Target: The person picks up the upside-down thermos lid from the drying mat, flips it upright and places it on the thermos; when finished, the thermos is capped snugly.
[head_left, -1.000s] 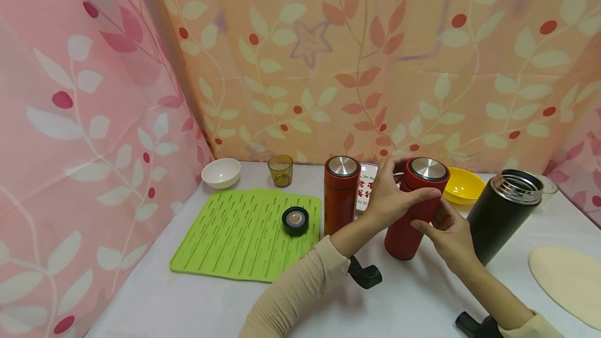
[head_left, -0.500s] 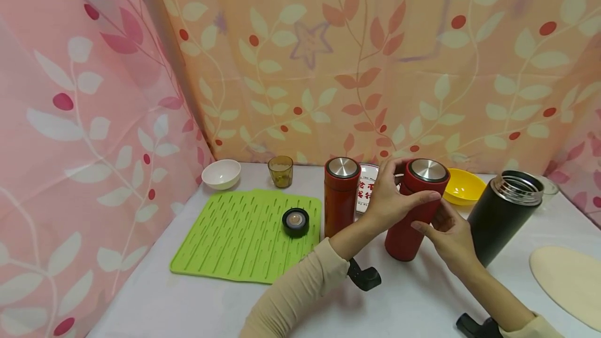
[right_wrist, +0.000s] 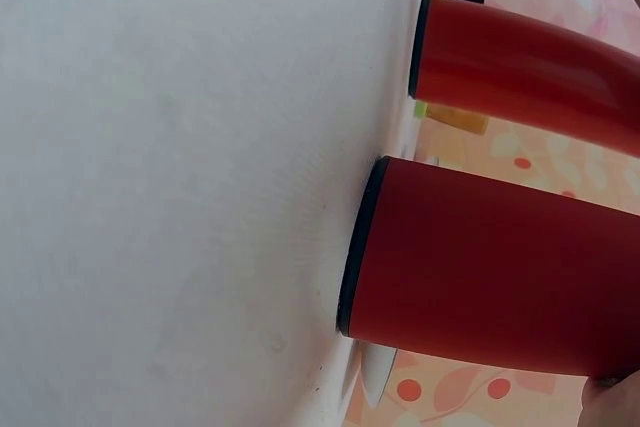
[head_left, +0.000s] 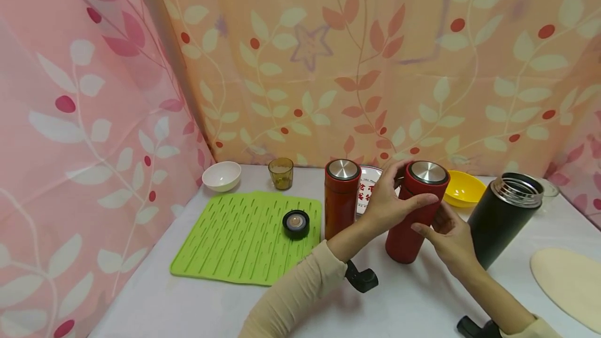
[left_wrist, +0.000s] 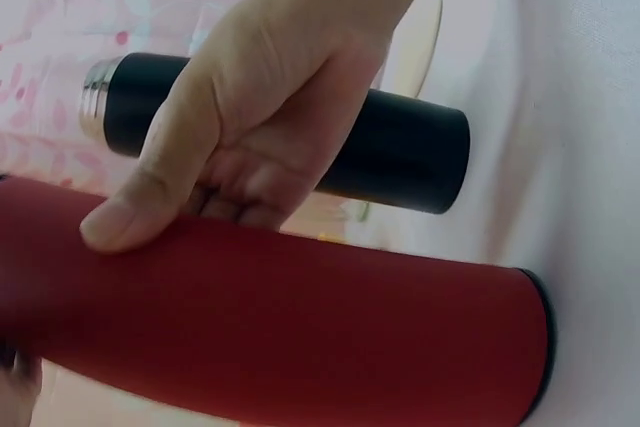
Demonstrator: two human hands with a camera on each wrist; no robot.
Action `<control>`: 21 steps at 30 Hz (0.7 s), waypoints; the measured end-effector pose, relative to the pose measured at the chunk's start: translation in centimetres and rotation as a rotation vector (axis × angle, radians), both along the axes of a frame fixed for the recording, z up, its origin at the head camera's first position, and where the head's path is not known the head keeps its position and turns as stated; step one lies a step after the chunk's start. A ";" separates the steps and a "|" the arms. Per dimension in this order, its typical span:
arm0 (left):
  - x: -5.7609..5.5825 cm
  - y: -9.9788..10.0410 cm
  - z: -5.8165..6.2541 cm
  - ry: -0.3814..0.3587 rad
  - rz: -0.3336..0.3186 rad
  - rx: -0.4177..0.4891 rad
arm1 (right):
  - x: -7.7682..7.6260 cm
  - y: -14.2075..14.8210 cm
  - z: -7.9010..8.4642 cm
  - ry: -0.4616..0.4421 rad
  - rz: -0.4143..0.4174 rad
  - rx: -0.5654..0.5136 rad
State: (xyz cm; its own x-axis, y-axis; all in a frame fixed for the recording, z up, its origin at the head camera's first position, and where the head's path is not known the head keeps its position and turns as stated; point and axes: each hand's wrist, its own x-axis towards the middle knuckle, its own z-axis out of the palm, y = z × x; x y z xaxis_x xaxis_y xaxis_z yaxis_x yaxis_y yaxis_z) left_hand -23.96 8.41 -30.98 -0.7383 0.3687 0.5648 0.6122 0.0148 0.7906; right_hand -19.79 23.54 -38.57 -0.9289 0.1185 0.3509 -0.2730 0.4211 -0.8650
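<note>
Both hands grip a dark red thermos (head_left: 405, 241) with a steel-topped lid (head_left: 428, 172). High on its body, just under the lid, is the left hand (head_left: 387, 200), thumb laid across the front. Lower on the right side, the right hand (head_left: 453, 236) holds it with the thumb in front; the left wrist view shows that same thumb (left_wrist: 135, 212) on the red body. In the right wrist view the thermos base (right_wrist: 365, 247) is right at the white tabletop. To the right stands a lidless black thermos (head_left: 500, 223), its steel neck exposed.
An orange-red thermos (head_left: 340, 207) stands left of the hands, before a patterned plate (head_left: 368, 177). A black stopper (head_left: 296, 225) lies on a green mat (head_left: 225, 254). Behind are a white bowl (head_left: 221, 177), amber glass (head_left: 280, 173) and yellow bowl (head_left: 464, 188). A beige oval mat (head_left: 570, 286) lies right.
</note>
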 end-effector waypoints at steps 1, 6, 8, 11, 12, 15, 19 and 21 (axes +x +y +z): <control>-0.2 0.3 -0.2 0.006 0.033 -0.008 | 0.0 0.0 0.0 -0.006 -0.007 0.006; -0.3 0.9 -0.3 0.033 0.114 -0.048 | 0.1 0.0 -0.1 -0.004 -0.015 0.021; -0.3 0.7 -0.3 0.031 0.094 -0.048 | 0.1 0.0 0.0 0.000 -0.011 0.020; -0.4 0.4 -0.4 0.027 0.044 -0.035 | 0.1 0.0 0.1 0.004 -0.006 0.015; -0.4 0.2 -0.4 0.028 0.023 -0.028 | 0.1 0.0 0.2 0.006 -0.004 0.014; -0.4 0.0 -0.6 0.054 -0.015 -0.019 | 0.1 0.0 0.2 0.010 -0.003 0.013; -0.5 0.1 -0.8 0.060 -0.007 -0.022 | 0.1 -0.1 0.1 0.003 -0.009 0.017; -0.5 0.3 -0.9 0.054 0.012 -0.028 | 0.1 -0.1 0.1 -0.002 -0.015 0.022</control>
